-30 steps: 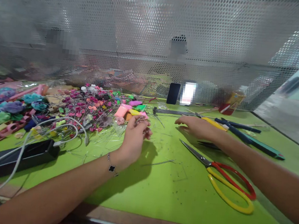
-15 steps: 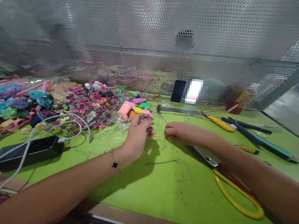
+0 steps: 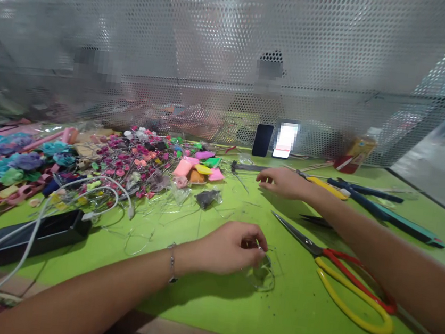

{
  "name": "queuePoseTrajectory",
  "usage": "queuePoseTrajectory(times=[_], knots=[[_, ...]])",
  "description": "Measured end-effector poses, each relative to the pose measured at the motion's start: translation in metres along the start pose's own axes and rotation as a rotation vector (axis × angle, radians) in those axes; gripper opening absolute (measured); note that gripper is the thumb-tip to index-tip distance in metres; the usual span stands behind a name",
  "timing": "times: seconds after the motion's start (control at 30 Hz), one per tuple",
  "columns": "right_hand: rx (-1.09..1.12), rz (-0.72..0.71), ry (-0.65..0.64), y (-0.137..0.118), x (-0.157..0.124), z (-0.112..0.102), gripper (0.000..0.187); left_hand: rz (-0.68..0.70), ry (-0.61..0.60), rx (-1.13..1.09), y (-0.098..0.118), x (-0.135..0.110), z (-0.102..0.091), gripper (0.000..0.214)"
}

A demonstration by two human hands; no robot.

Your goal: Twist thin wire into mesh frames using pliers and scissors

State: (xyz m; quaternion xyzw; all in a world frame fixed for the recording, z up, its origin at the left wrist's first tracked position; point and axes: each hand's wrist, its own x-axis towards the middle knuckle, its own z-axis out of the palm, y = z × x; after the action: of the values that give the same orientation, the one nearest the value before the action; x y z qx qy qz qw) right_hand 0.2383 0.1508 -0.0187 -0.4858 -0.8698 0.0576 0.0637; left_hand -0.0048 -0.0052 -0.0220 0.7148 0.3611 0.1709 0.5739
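Observation:
My left hand (image 3: 233, 247) is low over the green table, its thumb and fingers pinched on a thin looped wire (image 3: 267, 289) that looks pale and partly see-through. Farther back, my right hand (image 3: 282, 183) hovers with loosely bent fingers, a gap showing between them and nothing visible inside. Just left of its fingertips lies a bundle of thin dark wires (image 3: 248, 167). Scissors (image 3: 317, 250) with red and yellow handles lie partly opened in front of my right forearm. A small bag of dark material (image 3: 207, 198) rests behind my left hand.
Colourful packets (image 3: 196, 169) and a heap of small wired flowers (image 3: 139, 157) cover the left. A black box (image 3: 37, 237) has a white cable. Pliers (image 3: 364, 196) and a bottle (image 3: 356, 153) lie to the right. Two phones (image 3: 263, 140) lean on the perforated screen (image 3: 219, 54).
My left hand has come nearer and to the right, uncovering the dark bag. My right hand has shifted slightly away and right, revealing more of the scissors.

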Motion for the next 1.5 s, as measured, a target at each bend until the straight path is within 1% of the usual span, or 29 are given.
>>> queuePoseTrajectory(times=[0.1, 0.2, 0.27, 0.4, 0.5, 0.63, 0.73, 0.83, 0.93, 1.07, 1.17, 1.27, 1.33, 1.37, 1.43, 1.5], knots=[[-0.042, 0.011, 0.025, -0.001, 0.015, 0.004, 0.026, 0.122, 0.024, 0.189, 0.000, -0.003, 0.003, 0.013], [-0.067, -0.056, 0.016, -0.009, 0.034, 0.006, 0.022, 0.174, 0.038, 0.288, 0.001, -0.005, 0.002, 0.016], [-0.076, -0.160, 0.006, -0.022, 0.045, 0.010, 0.024, 0.184, 0.037, 0.325, 0.002, -0.006, 0.002, 0.017], [-0.103, -0.418, -0.039, -0.059, 0.062, 0.019, 0.024, 0.187, 0.033, 0.367, 0.002, -0.006, 0.003, 0.018], [-0.147, -0.547, -0.067, -0.077, 0.071, 0.021, 0.020, 0.188, 0.031, 0.384, 0.001, -0.007, 0.004, 0.018], [-0.229, -0.667, -0.090, -0.079, 0.075, 0.019, 0.018, 0.195, 0.021, 0.378, 0.001, -0.007, 0.004, 0.020], [-0.293, -0.741, -0.109, -0.075, 0.071, 0.018, 0.020, 0.199, 0.032, 0.381, 0.002, -0.007, 0.004, 0.021], [-0.340, -0.787, -0.120, -0.074, 0.065, 0.019, 0.022, 0.204, 0.050, 0.383, 0.003, -0.006, 0.003, 0.022], [-0.358, -0.807, -0.121, -0.076, 0.059, 0.015, 0.021, 0.156, 0.094, 0.268, 0.003, -0.002, 0.000, 0.024], [-0.342, -0.770, -0.061, -0.072, 0.051, -0.002, 0.021, 0.062, 0.169, -0.006, -0.001, 0.003, -0.005, 0.028], [-0.317, -0.660, 0.013, -0.063, 0.044, -0.018, 0.021, 0.045, 0.210, -0.096, -0.003, 0.005, -0.008, 0.026], [-0.275, -0.513, 0.075, -0.052, 0.036, -0.025, 0.017, 0.038, 0.234, -0.156, -0.004, 0.006, -0.008, 0.025], [-0.242, -0.446, 0.087, -0.047, 0.031, -0.023, 0.016, 0.062, 0.258, -0.124, -0.004, 0.007, -0.008, 0.024], [-0.226, -0.431, 0.080, -0.046, 0.029, -0.021, 0.015, 0.087, 0.270, -0.067, -0.004, 0.006, -0.008, 0.024], [-0.200, -0.437, 0.047, -0.047, 0.027, -0.014, 0.016, 0.162, 0.275, 0.118, -0.003, 0.003, -0.008, 0.025], [-0.184, -0.477, 0.002, -0.050, 0.029, -0.006, 0.018, 0.267, 0.235, 0.335, -0.001, -0.001, -0.006, 0.026]])
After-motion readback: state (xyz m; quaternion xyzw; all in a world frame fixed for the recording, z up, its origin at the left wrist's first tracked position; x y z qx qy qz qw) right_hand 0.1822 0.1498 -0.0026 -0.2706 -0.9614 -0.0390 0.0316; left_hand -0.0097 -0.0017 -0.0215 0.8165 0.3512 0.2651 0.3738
